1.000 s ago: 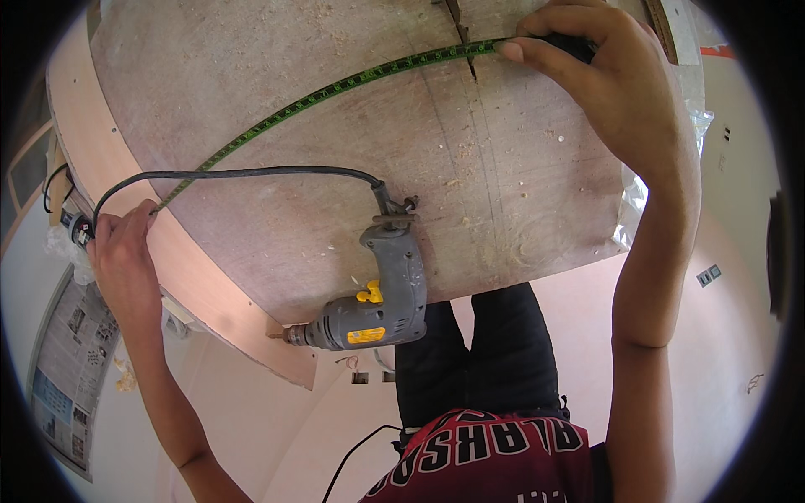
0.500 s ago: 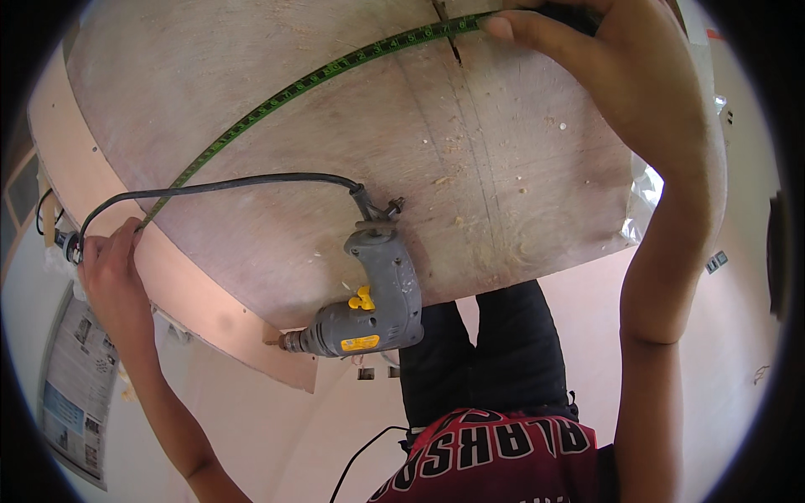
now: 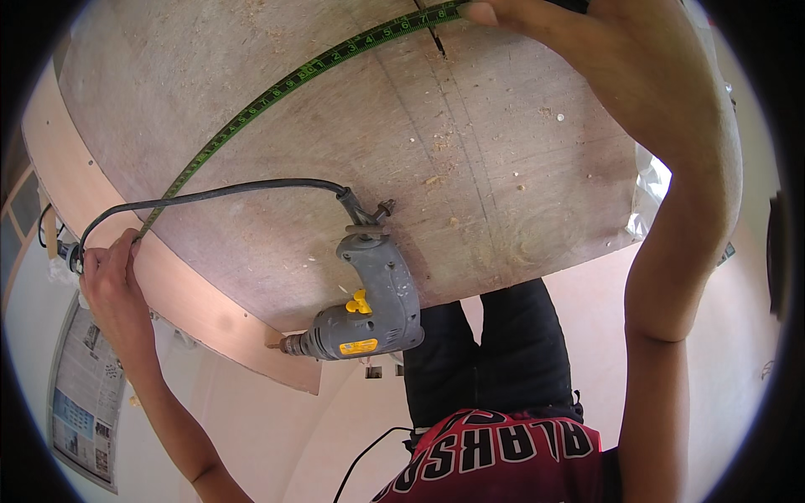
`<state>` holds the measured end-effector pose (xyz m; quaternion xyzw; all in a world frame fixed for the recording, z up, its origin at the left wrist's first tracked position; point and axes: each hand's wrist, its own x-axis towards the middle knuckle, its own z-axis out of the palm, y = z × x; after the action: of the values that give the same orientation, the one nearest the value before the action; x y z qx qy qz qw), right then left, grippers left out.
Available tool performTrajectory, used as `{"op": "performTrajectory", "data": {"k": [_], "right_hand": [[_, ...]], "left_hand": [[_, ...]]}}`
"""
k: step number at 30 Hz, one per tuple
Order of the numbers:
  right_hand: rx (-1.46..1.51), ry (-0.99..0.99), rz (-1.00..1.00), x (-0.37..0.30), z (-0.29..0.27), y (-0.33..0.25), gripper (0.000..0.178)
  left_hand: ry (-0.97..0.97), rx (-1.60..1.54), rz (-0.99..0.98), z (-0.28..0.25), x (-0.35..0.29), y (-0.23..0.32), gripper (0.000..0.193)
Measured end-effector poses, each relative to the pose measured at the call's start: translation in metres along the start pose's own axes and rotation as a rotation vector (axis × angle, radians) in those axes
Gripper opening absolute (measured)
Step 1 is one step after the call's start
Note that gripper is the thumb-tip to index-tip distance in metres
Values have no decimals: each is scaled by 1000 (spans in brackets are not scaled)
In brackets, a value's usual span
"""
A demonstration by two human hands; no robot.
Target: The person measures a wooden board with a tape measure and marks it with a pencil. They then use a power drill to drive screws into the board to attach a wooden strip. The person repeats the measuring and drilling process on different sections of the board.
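With our left hand point(image 3: 116, 281) at the outer edge of a curved pale wood strip point(image 3: 210, 306), we have the fingers closed on the near end of a green-and-black tape measure point(image 3: 289, 84). Our right hand point(image 3: 599, 63) is clamped on its other end, thumb flat on the blade; the upper frame edge cuts off the remaining fingers. Between our hands the blade arcs over a dusty plywood panel point(image 3: 537, 210), crossing a narrow dark slot point(image 3: 437, 38) just beside our right thumb. A black power cord point(image 3: 243, 184) passes by the blade near our left hand and runs to a grey corded drill point(image 3: 396, 289), which lies near the panel's lower edge, its chuck point(image 3: 295, 344) pointing left over the strip. Well below our left hand we see newspaper point(image 3: 84, 394)
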<state>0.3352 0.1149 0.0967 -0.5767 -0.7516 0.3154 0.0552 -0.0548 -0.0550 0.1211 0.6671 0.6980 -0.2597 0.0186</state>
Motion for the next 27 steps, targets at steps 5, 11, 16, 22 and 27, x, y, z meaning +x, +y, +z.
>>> {"op": "performTrajectory", "data": {"k": [5, 11, 16, 22, 27], "right_hand": [[9, 13, -60, 0, 5, 12, 22], [-32, 13, -98, 4, 5, 23, 29], [-70, 56, -210, 3, 9, 49, 34], [-71, 57, -43, -42, -42, 21, 28], [5, 161, -33, -93, -70, 24, 28]], "left_hand": [[5, -4, 3, -3, 0, 2, 22], [18, -49, 23, -4, 3, 3, 23], [105, -23, 88, 0, -14, -11, 31], [239, -465, -15, -36, -56, 17, 48], [253, -829, -299, -59, -170, 39, 46]]}}
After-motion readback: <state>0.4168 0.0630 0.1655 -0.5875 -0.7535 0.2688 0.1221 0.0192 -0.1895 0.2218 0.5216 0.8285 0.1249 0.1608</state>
